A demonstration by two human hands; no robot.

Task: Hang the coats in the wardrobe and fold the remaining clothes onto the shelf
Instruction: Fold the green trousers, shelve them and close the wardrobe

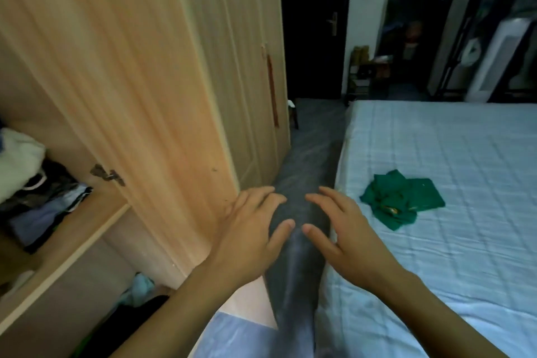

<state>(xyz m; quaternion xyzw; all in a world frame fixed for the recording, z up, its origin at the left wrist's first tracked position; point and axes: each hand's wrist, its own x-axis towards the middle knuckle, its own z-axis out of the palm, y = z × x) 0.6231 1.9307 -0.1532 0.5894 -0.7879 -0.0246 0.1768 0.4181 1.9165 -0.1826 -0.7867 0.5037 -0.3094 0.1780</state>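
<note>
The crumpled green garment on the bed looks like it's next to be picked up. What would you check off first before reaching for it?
1. Left hand free: ok, open, fingers spread, holding nothing.
2. Right hand free: ok, open and empty.
3. Crumpled green garment reachable: ok, it lies alone on the pale blue quilted bed cover, near the bed's edge by the right hand.
4. Nothing lying on the garment: ok, its top is uncovered.
5. Light wooden wardrobe door open: ok, swung out, so the shelf shows.
6. Room on the wardrobe shelf: cannot tell, a pile of clothes already fills the visible part.
</note>
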